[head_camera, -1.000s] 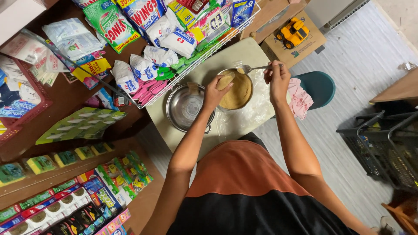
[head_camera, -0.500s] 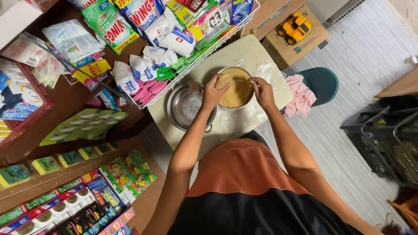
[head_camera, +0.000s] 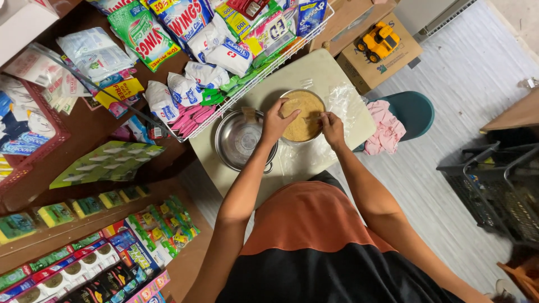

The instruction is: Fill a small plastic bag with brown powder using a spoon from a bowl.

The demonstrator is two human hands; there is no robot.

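Note:
A round metal bowl [head_camera: 303, 96] filled with brown, grainy stuff [head_camera: 300, 126] stands on a small pale table [head_camera: 314, 67]. My left hand [head_camera: 277, 120] grips the bowl's left rim. At the right rim, my right hand [head_camera: 333, 129] is closed on a spoon [head_camera: 312, 118], whose thin end reaches into the brown stuff. Just left of the bowl stands an empty steel pot [head_camera: 241, 143], touching my left wrist.
Crinkled clear plastic [head_camera: 343, 101] lies under the bowl. A wire rack [head_camera: 224, 53] of packets borders the table's far side. To the right are a teal stool [head_camera: 415, 112] with a pink cloth [head_camera: 384, 128], a yellow toy truck [head_camera: 380, 40] on a cardboard box, and black crates [head_camera: 494, 191]. Stocked shelves [head_camera: 84, 224] fill the left.
My right hand came down from above the bowl's right side with the spoon and now sits at the rim. The left hand slid along the rim towards the pot.

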